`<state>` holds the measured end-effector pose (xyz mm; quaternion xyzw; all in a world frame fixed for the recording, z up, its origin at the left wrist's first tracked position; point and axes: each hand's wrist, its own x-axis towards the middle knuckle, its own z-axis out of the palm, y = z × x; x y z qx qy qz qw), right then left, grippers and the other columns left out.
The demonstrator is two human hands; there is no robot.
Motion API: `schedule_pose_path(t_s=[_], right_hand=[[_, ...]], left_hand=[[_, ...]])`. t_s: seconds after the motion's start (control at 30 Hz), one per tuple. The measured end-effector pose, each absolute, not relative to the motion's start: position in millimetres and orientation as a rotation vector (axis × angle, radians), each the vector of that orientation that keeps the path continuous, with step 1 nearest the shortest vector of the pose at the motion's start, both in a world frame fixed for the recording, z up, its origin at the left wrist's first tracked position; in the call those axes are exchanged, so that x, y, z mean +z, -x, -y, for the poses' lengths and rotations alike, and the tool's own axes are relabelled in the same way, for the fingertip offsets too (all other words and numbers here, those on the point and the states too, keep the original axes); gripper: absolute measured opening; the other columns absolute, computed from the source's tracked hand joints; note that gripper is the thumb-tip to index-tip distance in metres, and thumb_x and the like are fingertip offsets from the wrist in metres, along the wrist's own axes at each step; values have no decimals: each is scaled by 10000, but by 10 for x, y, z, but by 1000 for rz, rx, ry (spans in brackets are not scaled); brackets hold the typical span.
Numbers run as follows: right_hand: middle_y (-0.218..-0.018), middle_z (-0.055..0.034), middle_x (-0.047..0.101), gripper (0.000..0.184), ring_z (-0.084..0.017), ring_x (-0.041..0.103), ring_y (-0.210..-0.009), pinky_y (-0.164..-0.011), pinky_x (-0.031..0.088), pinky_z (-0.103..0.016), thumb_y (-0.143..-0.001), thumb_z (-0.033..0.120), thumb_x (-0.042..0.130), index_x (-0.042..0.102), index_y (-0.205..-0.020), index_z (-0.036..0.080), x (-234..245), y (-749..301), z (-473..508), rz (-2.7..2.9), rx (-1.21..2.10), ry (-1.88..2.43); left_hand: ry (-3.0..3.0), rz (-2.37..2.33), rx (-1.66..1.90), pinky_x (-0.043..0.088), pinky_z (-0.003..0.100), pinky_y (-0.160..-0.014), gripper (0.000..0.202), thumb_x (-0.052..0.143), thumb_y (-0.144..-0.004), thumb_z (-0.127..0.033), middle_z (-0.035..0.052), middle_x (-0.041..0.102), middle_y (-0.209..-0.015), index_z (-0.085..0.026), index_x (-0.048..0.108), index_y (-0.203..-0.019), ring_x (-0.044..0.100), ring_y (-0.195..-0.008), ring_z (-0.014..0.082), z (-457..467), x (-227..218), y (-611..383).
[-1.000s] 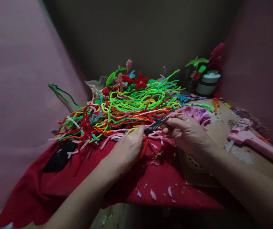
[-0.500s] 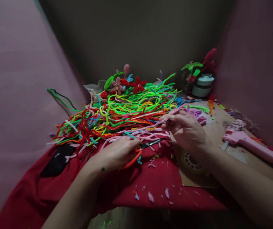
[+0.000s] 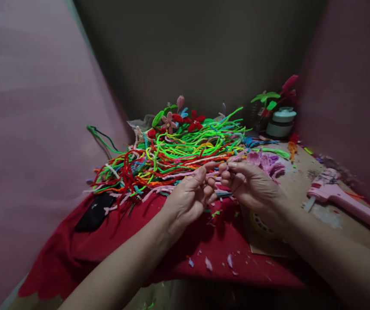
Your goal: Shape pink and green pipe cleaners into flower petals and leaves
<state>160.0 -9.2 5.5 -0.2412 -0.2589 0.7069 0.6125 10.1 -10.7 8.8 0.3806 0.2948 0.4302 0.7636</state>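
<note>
You're at small craft workspace; home or workshop, can't tell which. Signs before you: counter (image 3: 262, 269) draped in red cloth (image 3: 116, 247), heap of coloured fuzzy stems (image 3: 191, 144) across its middle, fuzzy flowers (image 3: 194, 122) toward far edge, pale lidded jar (image 3: 281, 122) at far right corner. Pink handled tool (image 3: 349, 200) near right edge, scissor blade (image 3: 224, 194) mid-counter, fuzz scraps (image 3: 208, 263) along near edge. Pink surfaces (image 3: 42, 129) flank you both sides.

Pink fuzzy stem (image 3: 241, 154), thin, slanting, partly hidden
</note>
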Motion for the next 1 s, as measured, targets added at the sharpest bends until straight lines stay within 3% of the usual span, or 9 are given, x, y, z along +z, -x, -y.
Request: schedule_pose_path(t_s=[0.1, 0.37, 0.77, 1.0], right_hand=[[-616, -3, 631, 74, -80, 560, -505, -532, 502, -205, -660, 108, 631, 569, -667, 148, 36, -1610, 84, 504, 1687, 528], [-561, 26, 587, 134, -63, 497, -455, -456, 427, -170, -690, 87, 633, 531, -673, 172, 13, -1597, 58, 464, 1589, 522], [-631, -8, 606, 143, -113, 564, -538, -529, 453, -261, -688, 230, 684, 584, -719, 132, 10, -1538, 149, 946, 1610, 526], [-609, 23, 587, 146, -83, 511, -510, -518, 399, -237, -700, 270, 673, 594, -732, 151, -7, -1513, 193, 1117, 1375, 647]], left_hand=[[-774, -565, 1041, 413, 149, -441, 173, 615, -761, -253, 4, 568, -633, -97, 637, -833, 501, -481, 43, 98, 69, -173], [-982, -596, 1145, 505, 221, -468, 234, 611, -758, -304, 64, 654, -665, -80, 656, -810, 598, -529, 116, 210, 70, -248], [-1172, -717, 1279, 457, 196, -400, 172, 629, -726, -251, 11, 628, -615, -122, 620, -840, 558, -464, 93, 195, 145, -214], [-1224, -851, 1221, 442, 202, -367, 213, 631, -716, -317, -7, 620, -594, -143, 547, -804, 563, -433, 108, 240, 177, -195]])
